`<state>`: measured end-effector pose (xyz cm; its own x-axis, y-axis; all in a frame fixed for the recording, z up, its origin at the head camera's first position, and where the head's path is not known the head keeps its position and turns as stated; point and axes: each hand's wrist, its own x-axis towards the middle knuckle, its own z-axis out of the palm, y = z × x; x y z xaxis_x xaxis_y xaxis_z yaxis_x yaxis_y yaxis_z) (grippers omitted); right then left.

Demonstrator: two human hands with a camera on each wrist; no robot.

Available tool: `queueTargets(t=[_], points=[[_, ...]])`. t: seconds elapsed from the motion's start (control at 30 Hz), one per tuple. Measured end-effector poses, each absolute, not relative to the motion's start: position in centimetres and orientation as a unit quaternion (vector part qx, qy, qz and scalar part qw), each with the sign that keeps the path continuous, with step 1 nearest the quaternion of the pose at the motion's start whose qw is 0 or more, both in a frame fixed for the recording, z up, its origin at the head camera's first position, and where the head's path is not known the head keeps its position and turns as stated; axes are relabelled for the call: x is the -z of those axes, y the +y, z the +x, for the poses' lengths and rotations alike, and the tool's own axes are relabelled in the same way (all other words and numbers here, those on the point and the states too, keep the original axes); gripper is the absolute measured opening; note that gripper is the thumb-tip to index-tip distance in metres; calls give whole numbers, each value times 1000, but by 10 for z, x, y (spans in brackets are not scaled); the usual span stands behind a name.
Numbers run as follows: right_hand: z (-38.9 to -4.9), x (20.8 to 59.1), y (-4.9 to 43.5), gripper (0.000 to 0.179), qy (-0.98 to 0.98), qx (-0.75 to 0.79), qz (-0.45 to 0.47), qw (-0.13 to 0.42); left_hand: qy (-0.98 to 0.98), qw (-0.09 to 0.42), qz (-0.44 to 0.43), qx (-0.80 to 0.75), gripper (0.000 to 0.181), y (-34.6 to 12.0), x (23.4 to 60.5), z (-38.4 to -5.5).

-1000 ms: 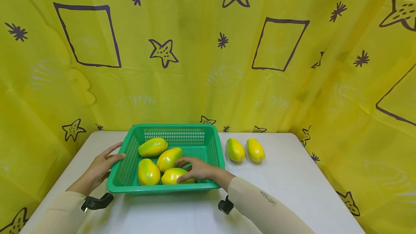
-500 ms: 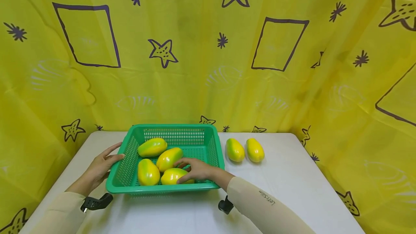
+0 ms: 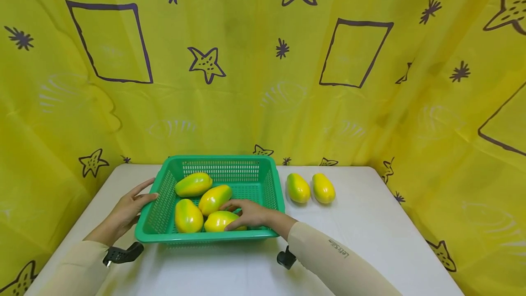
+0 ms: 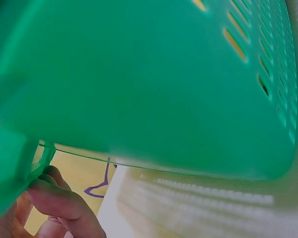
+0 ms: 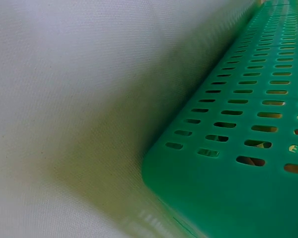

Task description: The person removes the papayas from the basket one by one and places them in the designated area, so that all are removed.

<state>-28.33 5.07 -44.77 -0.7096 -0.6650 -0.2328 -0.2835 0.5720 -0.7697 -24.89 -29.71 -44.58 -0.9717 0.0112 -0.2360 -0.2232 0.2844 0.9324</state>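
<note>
A green plastic basket [image 3: 209,238] with slotted walls stands on the table, holding several shiny yellow-green papayas. My left hand [image 3: 128,208] grips its left rim, thumb over the edge. The left wrist view shows those fingers [image 4: 64,201] at the rim, beside the smooth corner of the basket wall [image 4: 139,99]. Inside the front of the basket, my right hand [image 3: 251,214] curls its thumb and fingers round a papaya [image 3: 215,221]. Close to it lie a middle papaya [image 3: 215,199], a left one [image 3: 188,216] and a rear one [image 3: 193,184]. The right wrist view shows only the basket's outer wall [image 5: 228,183], no fingers.
Two more papayas lie side by side right of the basket, a nearer one [image 3: 298,188] and an outer one [image 3: 323,188]. The table [image 3: 353,250] has a white cover. A yellow patterned curtain [image 3: 246,104] surrounds its back and sides.
Both hands, the basket and the papayas keep their places. Only the head view has tilted very slightly.
</note>
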Motion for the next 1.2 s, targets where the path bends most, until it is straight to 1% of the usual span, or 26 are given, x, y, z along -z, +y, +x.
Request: queueTargets(t=[1.2], points=[[-285,448,53,48,844,373,-294,251,797,100,-67,-591,79,-296,442,-248]])
